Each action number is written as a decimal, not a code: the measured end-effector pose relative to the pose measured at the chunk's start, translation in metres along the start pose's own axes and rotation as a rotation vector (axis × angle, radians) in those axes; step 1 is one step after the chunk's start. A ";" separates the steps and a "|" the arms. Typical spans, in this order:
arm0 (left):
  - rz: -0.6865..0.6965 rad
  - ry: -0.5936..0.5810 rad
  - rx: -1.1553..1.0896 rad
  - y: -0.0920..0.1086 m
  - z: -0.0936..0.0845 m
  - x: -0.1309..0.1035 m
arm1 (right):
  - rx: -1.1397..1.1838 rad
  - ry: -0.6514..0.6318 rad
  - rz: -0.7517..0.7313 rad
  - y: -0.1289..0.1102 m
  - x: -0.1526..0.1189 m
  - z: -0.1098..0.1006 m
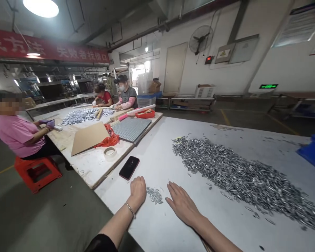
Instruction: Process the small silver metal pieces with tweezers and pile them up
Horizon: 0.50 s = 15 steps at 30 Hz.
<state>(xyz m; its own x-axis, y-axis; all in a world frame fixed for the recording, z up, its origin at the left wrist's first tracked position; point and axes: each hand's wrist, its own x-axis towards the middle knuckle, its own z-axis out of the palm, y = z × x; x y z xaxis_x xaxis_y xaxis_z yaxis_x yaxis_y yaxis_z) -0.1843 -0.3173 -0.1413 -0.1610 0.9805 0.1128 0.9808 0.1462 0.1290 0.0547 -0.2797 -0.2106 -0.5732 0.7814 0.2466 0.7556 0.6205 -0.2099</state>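
Observation:
My left hand (pixel 138 190) is curled into a fist on the white table, with a bangle at the wrist. Whatever may be inside it is hidden. Right beside it lies a small heap of clear, shiny, pointed-oval pieces (pixel 154 196). On the other side of that heap my right hand (pixel 182 203) rests flat, palm down, its fingers stretched out. A far larger pile of dark silvery pointed-oval pieces (pixel 233 171) spreads across the table to the right, with loose ones strewn along its edges.
Beyond my left hand lies a phone (pixel 129 168). A tape roll (pixel 110 153), a brown board (pixel 89 137), a red plastic bag (pixel 109 138) and a grey grid panel (pixel 131 128) are on the adjoining table. Blue bin (pixel 313 152) at far right. Several co-workers sit around the left table.

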 end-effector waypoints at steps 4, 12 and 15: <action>0.074 -0.045 -0.034 0.010 0.004 -0.017 | 0.021 0.020 -0.023 0.013 -0.009 -0.004; 0.100 -0.018 -0.229 -0.004 -0.004 -0.027 | 0.062 0.002 -0.090 0.004 0.038 -0.019; 0.076 0.030 -0.389 -0.009 -0.002 -0.026 | 0.033 0.002 -0.130 0.011 0.043 -0.009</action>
<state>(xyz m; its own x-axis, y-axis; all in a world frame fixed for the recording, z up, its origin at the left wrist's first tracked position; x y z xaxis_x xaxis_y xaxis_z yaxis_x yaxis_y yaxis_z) -0.1886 -0.3447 -0.1438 -0.0980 0.9815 0.1642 0.8760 0.0068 0.4823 0.0408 -0.2395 -0.1937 -0.6649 0.6943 0.2755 0.6641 0.7183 -0.2075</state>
